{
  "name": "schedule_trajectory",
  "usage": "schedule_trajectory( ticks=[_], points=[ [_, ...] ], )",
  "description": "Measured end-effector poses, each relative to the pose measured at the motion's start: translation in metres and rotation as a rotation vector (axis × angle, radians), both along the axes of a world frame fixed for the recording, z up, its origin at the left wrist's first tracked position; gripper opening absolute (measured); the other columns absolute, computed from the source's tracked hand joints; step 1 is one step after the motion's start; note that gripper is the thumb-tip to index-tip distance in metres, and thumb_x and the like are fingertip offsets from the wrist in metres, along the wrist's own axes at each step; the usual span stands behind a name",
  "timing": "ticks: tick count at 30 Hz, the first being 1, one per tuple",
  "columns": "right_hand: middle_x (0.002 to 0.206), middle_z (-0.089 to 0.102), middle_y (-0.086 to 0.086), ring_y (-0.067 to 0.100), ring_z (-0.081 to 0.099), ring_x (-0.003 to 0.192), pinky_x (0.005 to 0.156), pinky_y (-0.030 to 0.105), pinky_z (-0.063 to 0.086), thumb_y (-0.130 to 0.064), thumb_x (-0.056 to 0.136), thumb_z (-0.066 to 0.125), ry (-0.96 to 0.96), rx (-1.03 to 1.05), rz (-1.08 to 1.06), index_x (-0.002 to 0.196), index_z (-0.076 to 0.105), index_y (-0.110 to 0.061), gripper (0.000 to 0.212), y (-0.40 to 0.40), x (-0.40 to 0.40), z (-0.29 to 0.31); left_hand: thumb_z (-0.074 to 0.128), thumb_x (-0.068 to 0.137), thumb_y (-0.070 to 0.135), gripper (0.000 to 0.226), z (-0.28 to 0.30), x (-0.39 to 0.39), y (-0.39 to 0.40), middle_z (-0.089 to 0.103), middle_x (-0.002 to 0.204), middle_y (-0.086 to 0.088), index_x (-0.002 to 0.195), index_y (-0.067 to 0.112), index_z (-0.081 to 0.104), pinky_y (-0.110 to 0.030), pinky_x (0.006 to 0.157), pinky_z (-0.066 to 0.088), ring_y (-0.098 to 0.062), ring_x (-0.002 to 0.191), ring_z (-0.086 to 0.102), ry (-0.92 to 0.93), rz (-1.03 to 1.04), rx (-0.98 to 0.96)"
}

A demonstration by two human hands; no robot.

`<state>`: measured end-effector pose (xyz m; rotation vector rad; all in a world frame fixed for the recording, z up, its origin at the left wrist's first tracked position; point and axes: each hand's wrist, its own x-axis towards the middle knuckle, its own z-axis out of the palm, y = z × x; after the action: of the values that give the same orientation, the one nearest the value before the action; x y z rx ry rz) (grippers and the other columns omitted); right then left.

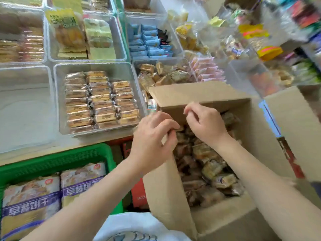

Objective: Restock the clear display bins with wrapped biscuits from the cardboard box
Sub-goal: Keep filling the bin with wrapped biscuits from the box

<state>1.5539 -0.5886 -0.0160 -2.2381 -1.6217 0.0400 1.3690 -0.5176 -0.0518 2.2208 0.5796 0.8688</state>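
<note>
L hand [152,138] curled over cardboard box [286,133] rim, grip unclear; R hand [205,124] at 3 o'clock, loosely curled above wrapped biscuits [212,167], holding nothing visible.

A pale counter [52,150] carries clear display bins [60,101] set side by side.

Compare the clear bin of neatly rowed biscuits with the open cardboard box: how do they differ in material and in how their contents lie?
The clear bin has see-through plastic walls; the cardboard box is opaque brown card with its flaps open. In the bin the wrapped biscuits lie in tidy rows; in the box the loose biscuits are heaped at random. Both hands are over the box, none at the bin. Both hold similar brown wrapped biscuits.
</note>
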Motion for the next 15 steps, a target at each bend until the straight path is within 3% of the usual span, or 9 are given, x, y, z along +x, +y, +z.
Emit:
schedule_trajectory(
  ticks=[4, 6, 8, 10, 12, 15],
  points=[
    [0.111, 0.066, 0.007, 0.028, 0.061, 0.094, 0.07, 0.038, 0.051, -0.022, 0.1, 0.046, -0.035, -0.729, -0.099, 0.108, 0.062, -0.016, 0.019, -0.05, 0.05, -0.036, 0.044, 0.096, 0.033, 0.03, -0.006, 0.029, -0.044, 0.069, 0.099, 0.007, 0.097, 0.025, 0.073, -0.035, 0.094, 0.042, -0.014, 0.094, 0.062, 0.324, -0.278, 0.148],
    [0.131, 0.058, 0.009, 0.029, 0.059, 0.109, 0.078, 0.038, 0.054, -0.023, 0.1, 0.05, -0.041, -0.913, -0.119, 0.131, 0.057, -0.019, 0.032, -0.07, 0.065, -0.058, 0.039, 0.094, 0.034, 0.035, -0.017, 0.034, -0.05, 0.068, 0.079, 0.01, 0.082, 0.026, 0.071, -0.035, 0.09, 0.038, -0.014, 0.078, 0.061, 0.454, -0.268, 0.241],
    [0.152, 0.04, 0.011, 0.033, 0.051, 0.127, 0.083, 0.036, 0.051, -0.025, 0.099, 0.055, 0.02, -1.043, -0.165, 0.155, 0.033, -0.028, 0.06, -0.082, 0.074, -0.08, 0.037, 0.093, 0.035, 0.036, -0.019, 0.035, -0.05, 0.068, 0.074, 0.011, 0.081, 0.027, 0.07, -0.031, 0.082, 0.032, -0.012, 0.074, 0.062, 0.499, -0.226, 0.266],
    [0.165, 0.017, 0.012, 0.036, 0.036, 0.143, 0.098, 0.037, 0.048, -0.032, 0.097, 0.062, 0.081, -1.127, -0.201, 0.161, 0.013, -0.029, 0.082, -0.085, 0.077, -0.094, 0.032, 0.096, 0.037, 0.04, -0.018, 0.035, -0.049, 0.066, 0.075, 0.012, 0.082, 0.029, 0.069, -0.03, 0.078, 0.028, -0.01, 0.075, 0.061, 0.542, -0.215, 0.303],
    [0.167, 0.009, 0.011, 0.035, 0.03, 0.147, 0.107, 0.039, 0.045, -0.033, 0.095, 0.066, 0.046, -1.128, -0.189, 0.161, 0.012, -0.022, 0.087, -0.084, 0.079, -0.103, 0.027, 0.097, 0.039, 0.046, -0.018, 0.033, -0.05, 0.064, 0.073, 0.012, 0.08, 0.029, 0.068, -0.03, 0.079, 0.028, -0.009, 0.074, 0.059, 0.566, -0.219, 0.326],
    [0.16, 0.023, 0.013, 0.036, 0.039, 0.139, 0.104, 0.04, 0.046, -0.029, 0.093, 0.069, -0.046, -1.13, -0.129, 0.158, 0.026, -0.017, 0.078, -0.08, 0.074, -0.11, 0.026, 0.098, 0.04, 0.046, -0.019, 0.032, -0.05, 0.064, 0.074, 0.012, 0.081, 0.031, 0.068, -0.03, 0.081, 0.03, -0.007, 0.074, 0.057, 0.574, -0.219, 0.322]
  ],
)
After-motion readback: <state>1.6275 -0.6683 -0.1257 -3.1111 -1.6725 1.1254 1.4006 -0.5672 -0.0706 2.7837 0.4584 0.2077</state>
